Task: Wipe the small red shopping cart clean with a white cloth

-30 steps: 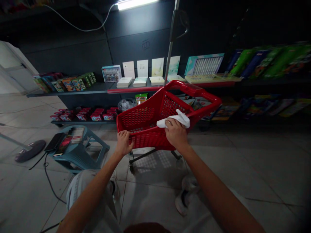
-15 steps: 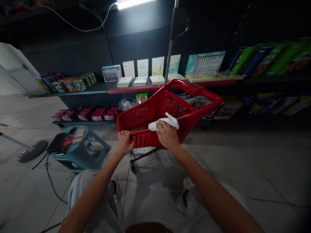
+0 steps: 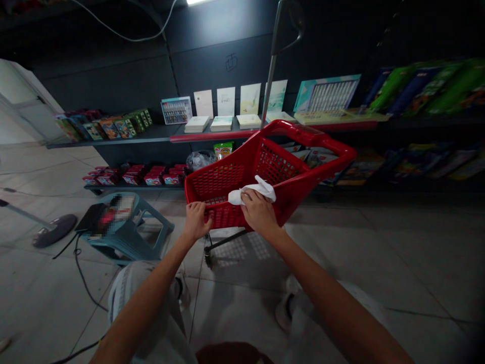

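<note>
A small red plastic shopping cart (image 3: 299, 179) stands on the tiled floor in front of me. My left hand (image 3: 197, 220) grips the near left corner of its basket rim. My right hand (image 3: 258, 212) is closed on a white cloth (image 3: 253, 191) and presses it against the near rim of the basket. Below the basket, the cart's dark frame and a wheel (image 3: 209, 259) are visible. My knees and shoes are under my arms.
A teal plastic stool (image 3: 131, 232) with dark flat items on it stands at the left, beside a fan base (image 3: 53, 230) and a floor cable (image 3: 81, 275). Dark shelves (image 3: 151, 135) with boxes, notebooks and cards run behind the cart. A metal pole (image 3: 270, 83) rises behind it.
My right hand has slid the white cloth leftward along the near rim of the cart. My left hand has kept its hold on the corner. The view has shifted slightly.
</note>
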The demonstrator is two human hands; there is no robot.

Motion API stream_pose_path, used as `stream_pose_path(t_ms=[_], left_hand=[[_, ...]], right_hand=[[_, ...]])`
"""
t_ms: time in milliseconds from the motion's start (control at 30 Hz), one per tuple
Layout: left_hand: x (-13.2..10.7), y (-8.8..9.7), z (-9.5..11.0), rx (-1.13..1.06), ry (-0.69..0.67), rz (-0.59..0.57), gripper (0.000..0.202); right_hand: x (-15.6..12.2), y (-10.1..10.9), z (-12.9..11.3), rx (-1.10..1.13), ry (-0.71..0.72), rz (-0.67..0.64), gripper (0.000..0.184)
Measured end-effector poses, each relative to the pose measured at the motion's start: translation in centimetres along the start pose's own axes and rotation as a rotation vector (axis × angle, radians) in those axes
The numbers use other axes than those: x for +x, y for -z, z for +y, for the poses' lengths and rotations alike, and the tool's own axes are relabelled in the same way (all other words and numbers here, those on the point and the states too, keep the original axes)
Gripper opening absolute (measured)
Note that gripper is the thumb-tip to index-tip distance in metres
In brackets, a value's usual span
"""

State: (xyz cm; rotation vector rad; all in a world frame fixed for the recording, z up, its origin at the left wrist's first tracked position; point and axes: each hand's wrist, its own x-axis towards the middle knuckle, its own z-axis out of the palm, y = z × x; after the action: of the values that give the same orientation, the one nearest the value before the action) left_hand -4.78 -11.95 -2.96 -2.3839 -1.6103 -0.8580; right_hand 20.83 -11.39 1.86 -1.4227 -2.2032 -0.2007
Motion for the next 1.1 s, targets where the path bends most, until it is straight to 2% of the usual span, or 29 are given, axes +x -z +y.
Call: stream_pose_path(t_ms=[333, 433, 567, 767, 867, 1000, 1100], left_hand=[[0.0, 0.2, 0.4, -0.013, 0.011, -0.013, 0.019], [0.0, 0.4, 0.5, -0.015, 0.017, -0.029, 0.015], [-0.2, 0.4, 0.5, -0.021, -0.013, -0.051, 0.013], [-0.3, 0.1, 0.4, -0.033, -0.033, -0.033, 0.018], [-0.3, 0.1, 0.6, -0.045, -0.037, -0.015, 0.019], [-0.4, 0.3, 1.4, -0.038, 0.003, -0.009, 0.021], [-0.5, 0.3, 1.9, -0.007, 0.015, -0.007, 0.024]], right_hand=[[0.1, -0.2, -1.4, 0.023, 0.028, -0.020, 0.035], [0.0, 0.0, -1.1, 0.029, 0.054, -0.042, 0.035], [0.1, 1.0, 1.6, 0.008, 0.034, -0.045, 0.038], [-0.1, 3.5, 8.1, -0.092, -0.162, 0.142, 0.039], [-0.1, 4.3, 9.7, -0.119, -0.197, 0.209, 0.040], [0.4, 3.5, 8.7, -0.179, -0.213, 0.208, 0.033], [0.9, 1.7, 5.3, -0.163, -0.164, 0.108, 0.025]])
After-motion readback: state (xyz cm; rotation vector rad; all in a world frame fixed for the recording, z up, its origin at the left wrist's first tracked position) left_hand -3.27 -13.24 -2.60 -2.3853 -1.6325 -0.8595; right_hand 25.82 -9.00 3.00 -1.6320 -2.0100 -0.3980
